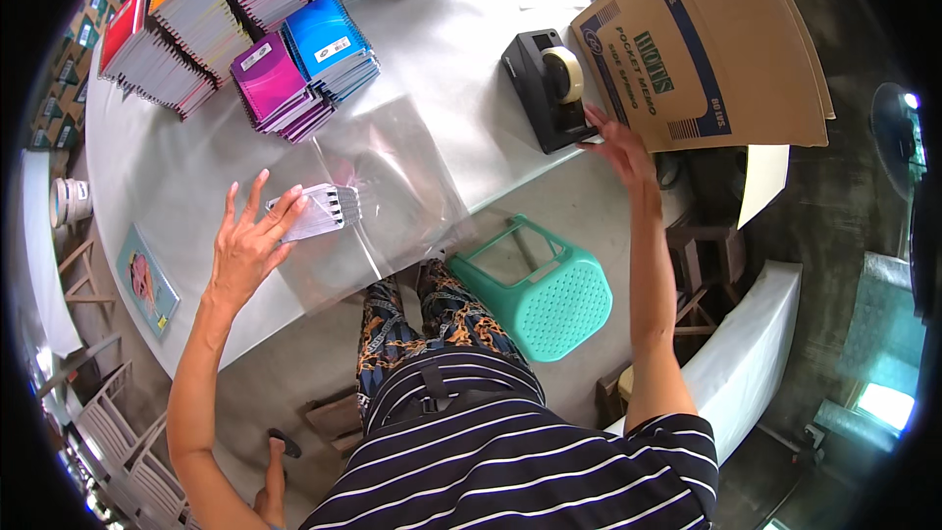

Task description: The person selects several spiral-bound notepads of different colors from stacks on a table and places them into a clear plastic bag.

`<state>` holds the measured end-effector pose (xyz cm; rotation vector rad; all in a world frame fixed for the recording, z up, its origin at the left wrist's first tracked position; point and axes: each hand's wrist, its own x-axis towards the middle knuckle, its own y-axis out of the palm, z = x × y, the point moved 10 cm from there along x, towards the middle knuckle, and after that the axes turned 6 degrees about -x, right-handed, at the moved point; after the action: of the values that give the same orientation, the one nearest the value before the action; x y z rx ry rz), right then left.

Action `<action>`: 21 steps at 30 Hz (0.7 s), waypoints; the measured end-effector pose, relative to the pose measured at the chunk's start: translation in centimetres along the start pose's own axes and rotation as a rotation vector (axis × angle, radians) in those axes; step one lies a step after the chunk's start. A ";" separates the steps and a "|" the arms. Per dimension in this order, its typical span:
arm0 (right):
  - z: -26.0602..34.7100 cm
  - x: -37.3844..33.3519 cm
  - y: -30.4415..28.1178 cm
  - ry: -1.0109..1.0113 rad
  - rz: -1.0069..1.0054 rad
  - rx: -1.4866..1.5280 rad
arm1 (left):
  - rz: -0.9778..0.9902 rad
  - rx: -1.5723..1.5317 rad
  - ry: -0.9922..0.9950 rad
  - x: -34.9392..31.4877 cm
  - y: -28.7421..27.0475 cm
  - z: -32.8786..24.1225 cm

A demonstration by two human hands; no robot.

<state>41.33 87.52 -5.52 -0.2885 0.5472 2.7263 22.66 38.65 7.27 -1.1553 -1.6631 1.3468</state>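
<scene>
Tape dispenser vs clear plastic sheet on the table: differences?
- Look: the tape dispenser is black and opaque; the clear plastic sheet is see-through.
- Shape: the tape dispenser is a solid block carrying a tape roll; the clear plastic sheet lies flat and spread out.
- Hands: the right hand is at the tape dispenser's near end; the left hand is over the clear plastic sheet.
Shared: both are on the table.
</scene>
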 end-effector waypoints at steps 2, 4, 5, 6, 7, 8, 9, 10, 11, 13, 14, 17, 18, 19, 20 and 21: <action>-0.9 -2.1 0.0 -0.107 -0.086 0.026 | -0.003 0.004 -0.010 -0.1 -0.2 -0.1; -3.4 -4.2 -2.6 -0.015 -0.352 -0.114 | -0.016 0.004 -0.003 0.0 -0.3 -0.2; -1.6 -4.6 -2.9 -0.067 -0.439 -0.624 | -0.025 0.006 0.004 0.0 -0.3 -0.2; 0.7 -5.2 -2.6 -0.121 -0.511 -1.137 | -0.034 0.006 0.012 0.1 -0.3 -0.2; 2.4 -5.6 -1.3 -0.174 -0.568 -1.654 | -0.047 0.012 0.030 0.3 -0.2 -0.3; 1.8 -5.4 -0.4 -0.121 -0.568 -1.486 | -0.051 0.027 0.037 0.3 -0.1 -0.4; 1.2 -5.1 1.7 -0.072 -0.557 -1.310 | -0.050 0.052 0.036 -0.1 -0.3 -0.3; 1.2 -4.7 4.7 -0.031 -0.540 -1.140 | -0.061 0.064 0.042 -0.1 -0.5 0.0; 0.9 -4.5 8.4 0.021 -0.509 -0.974 | -0.064 0.072 0.039 -0.3 -0.3 0.2; -0.6 -5.3 16.7 0.154 -0.452 -0.645 | -0.064 0.066 0.038 -1.2 0.1 0.3; -2.2 -5.0 23.3 0.168 -0.370 -0.312 | -0.081 0.057 0.046 -1.0 0.3 0.3; -4.9 -4.8 37.2 0.357 -0.176 -0.057 | -0.100 0.005 0.058 -0.5 0.2 0.2; -5.8 -4.6 39.8 0.369 -0.140 0.017 | -0.098 -0.015 0.058 -0.4 0.2 0.1; -6.9 -4.3 41.0 0.362 -0.183 0.028 | -0.100 -0.029 0.057 -0.5 0.2 0.2; -8.1 -4.1 41.5 0.354 -0.227 0.037 | -0.111 -0.039 0.060 -0.6 0.2 0.3; -9.4 -4.1 41.5 0.352 -0.270 0.015 | -0.120 -0.047 0.060 -0.7 0.3 0.4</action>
<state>30.90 46.54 0.98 -0.7871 0.5723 2.4193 22.61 37.84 6.91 -1.0934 -1.7010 1.1932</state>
